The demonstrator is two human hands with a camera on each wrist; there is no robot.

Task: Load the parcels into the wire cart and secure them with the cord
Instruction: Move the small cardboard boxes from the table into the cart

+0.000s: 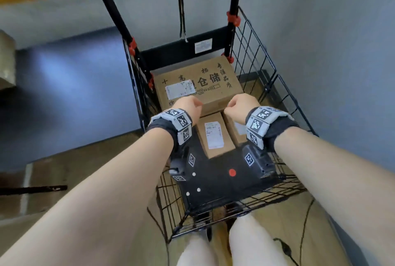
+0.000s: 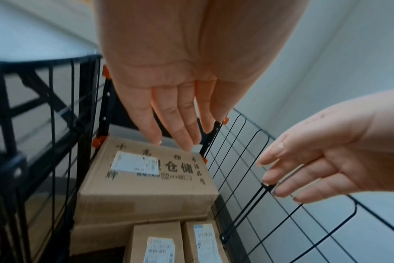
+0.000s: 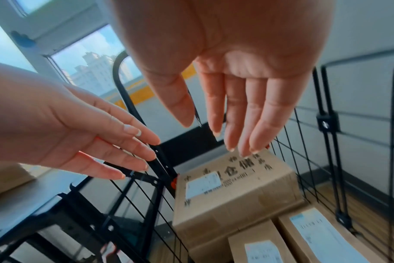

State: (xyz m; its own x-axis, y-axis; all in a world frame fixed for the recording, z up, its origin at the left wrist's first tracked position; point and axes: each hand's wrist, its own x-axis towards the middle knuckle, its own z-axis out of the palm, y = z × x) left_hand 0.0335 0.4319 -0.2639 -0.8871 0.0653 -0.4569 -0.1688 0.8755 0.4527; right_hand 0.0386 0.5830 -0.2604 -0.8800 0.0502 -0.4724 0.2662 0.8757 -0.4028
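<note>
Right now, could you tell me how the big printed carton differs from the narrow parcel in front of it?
The big printed carton is wider and sits higher at the cart's back; the narrow parcel lies lower, nearer the person. The carton bears large black characters beside its label; the parcel shows only a white label. Both are brown cardboard, lying flat.

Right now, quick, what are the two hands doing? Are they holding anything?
Left hand: open, fingers straight, holding nothing, above the big box.
Right hand: open, fingers straight, holding nothing.
</note>
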